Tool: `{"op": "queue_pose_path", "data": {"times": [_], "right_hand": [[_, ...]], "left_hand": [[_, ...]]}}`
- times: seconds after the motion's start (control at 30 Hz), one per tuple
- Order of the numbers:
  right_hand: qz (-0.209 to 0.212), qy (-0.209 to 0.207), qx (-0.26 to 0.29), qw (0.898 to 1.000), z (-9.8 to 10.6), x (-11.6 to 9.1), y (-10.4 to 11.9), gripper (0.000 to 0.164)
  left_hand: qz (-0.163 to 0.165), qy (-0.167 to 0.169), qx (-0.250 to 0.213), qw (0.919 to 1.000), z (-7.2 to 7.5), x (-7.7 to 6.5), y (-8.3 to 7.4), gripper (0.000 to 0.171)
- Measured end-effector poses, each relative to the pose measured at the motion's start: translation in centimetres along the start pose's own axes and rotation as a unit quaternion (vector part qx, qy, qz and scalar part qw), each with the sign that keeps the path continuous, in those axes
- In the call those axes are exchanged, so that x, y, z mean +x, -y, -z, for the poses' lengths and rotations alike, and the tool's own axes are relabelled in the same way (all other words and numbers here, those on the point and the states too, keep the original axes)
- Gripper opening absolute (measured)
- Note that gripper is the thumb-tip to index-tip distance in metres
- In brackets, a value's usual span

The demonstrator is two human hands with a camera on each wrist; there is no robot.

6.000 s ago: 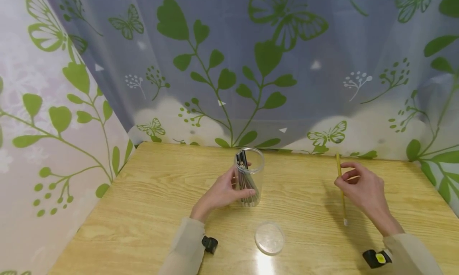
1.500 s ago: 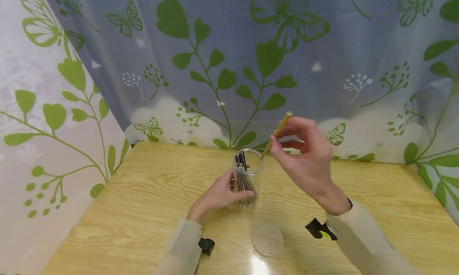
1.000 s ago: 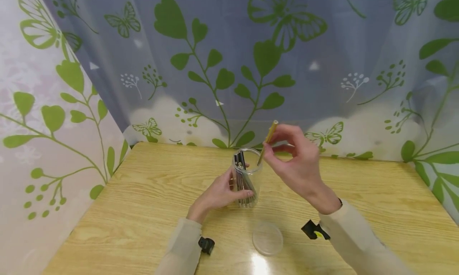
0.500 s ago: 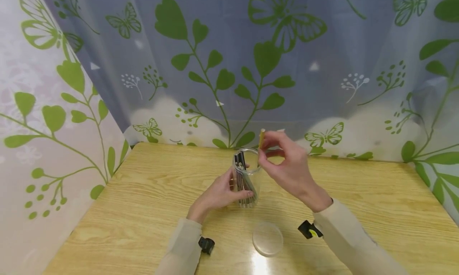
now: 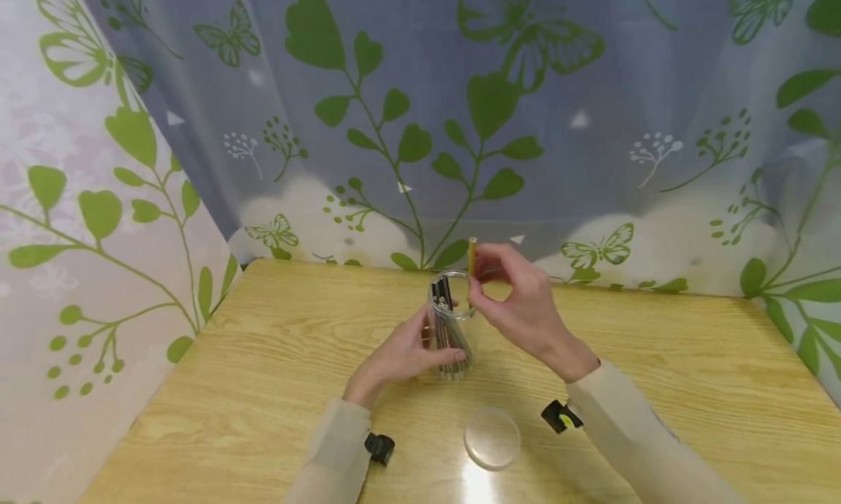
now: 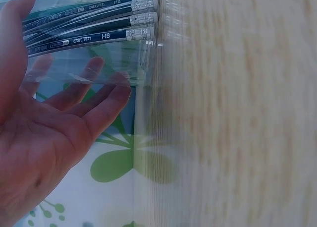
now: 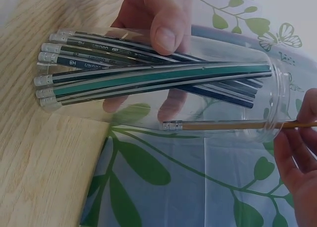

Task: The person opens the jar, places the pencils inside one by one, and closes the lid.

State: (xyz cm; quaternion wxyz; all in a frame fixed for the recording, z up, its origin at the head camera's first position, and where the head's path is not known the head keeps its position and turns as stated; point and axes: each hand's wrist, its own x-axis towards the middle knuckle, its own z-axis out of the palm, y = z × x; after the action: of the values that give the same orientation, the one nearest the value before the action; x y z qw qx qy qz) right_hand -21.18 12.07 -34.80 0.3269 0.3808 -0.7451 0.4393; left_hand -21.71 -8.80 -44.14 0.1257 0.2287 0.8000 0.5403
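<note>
My left hand (image 5: 402, 354) holds a clear jar (image 7: 218, 109) upright on the table, thumb on its near side and fingers round behind. Several dark and green striped pencils (image 7: 143, 80) lean inside, their white erasers at the bottom; some carry an HB mark in the left wrist view. My right hand (image 5: 525, 310) pinches a yellow pencil (image 5: 472, 254) between thumb and fingers at the right of the jar's mouth. In the right wrist view the yellow pencil's eraser end is inside the jar, partway down and apart from the other pencils. Its flat unsharpened end points up.
A round clear lid (image 5: 492, 438) lies on the wooden table (image 5: 263, 387) in front of the jar, between the forearms. Behind the table hangs a blue curtain (image 5: 394, 124) with green leaves and butterflies; a paler patterned cloth (image 5: 39, 285) hangs at left.
My right hand has brought the yellow pencil from the table's right side to the jar, turned it upright and lowered its eraser end through the mouth. The left hand keeps holding the jar.
</note>
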Motion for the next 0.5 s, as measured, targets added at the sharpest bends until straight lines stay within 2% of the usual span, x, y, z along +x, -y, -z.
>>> {"op": "queue_pose_path", "data": {"times": [0.27,0.5], "right_hand": [[0.020,-0.004,-0.009,1.000,-0.25,0.08,-0.62,0.071],[0.020,0.014,-0.022,0.999,-0.28,-0.12,-0.95,0.063]], "left_hand": [[-0.003,0.000,-0.001,1.0000,0.06,0.00,-0.06,0.075],[-0.001,0.002,-0.004,1.0000,0.03,-0.04,-0.01,0.075]]}}
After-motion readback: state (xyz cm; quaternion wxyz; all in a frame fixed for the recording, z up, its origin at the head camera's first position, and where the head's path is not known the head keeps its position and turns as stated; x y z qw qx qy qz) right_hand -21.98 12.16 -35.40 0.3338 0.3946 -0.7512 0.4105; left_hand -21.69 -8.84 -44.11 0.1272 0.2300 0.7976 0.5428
